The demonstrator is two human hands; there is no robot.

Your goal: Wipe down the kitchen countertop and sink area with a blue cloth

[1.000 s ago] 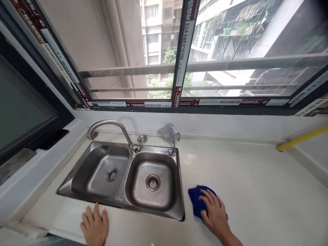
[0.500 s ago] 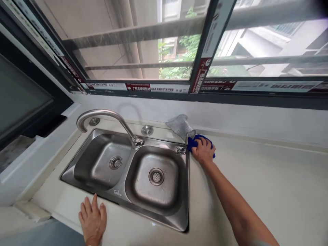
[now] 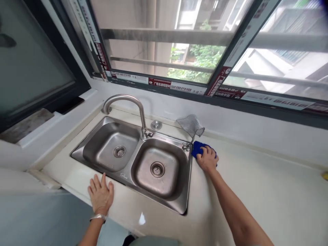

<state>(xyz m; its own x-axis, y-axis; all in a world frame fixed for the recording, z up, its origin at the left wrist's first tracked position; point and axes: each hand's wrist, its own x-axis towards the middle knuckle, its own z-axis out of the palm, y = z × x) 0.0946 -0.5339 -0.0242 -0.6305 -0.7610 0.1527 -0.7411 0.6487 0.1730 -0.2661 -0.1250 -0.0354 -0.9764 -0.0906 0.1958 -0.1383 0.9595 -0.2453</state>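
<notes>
My right hand (image 3: 208,159) presses a bunched blue cloth (image 3: 198,149) onto the counter, just right of the sink's back right corner; its fingers curl over the cloth. Flat on the front edge of the counter rests my left hand (image 3: 101,193), fingers spread, with nothing in it. Between the hands lies a double-bowl steel sink (image 3: 128,177) with a few water drops in the right bowl. A grey mesh cloth (image 3: 191,125) hangs over the small spout (image 3: 186,147) near the blue cloth.
A curved steel faucet (image 3: 142,112) rises behind the sink, its spout over the left bowl. A round metal cap (image 3: 156,125) sits on the back ledge. The dark window frame (image 3: 200,90) runs behind the counter (image 3: 269,191). Something yellow (image 3: 325,175) shows at the right edge.
The view has shifted, showing more of the counter front and my left wrist. My right hand stays on the blue cloth beside the sink corner, slightly closer to the front. My left hand remains flat.
</notes>
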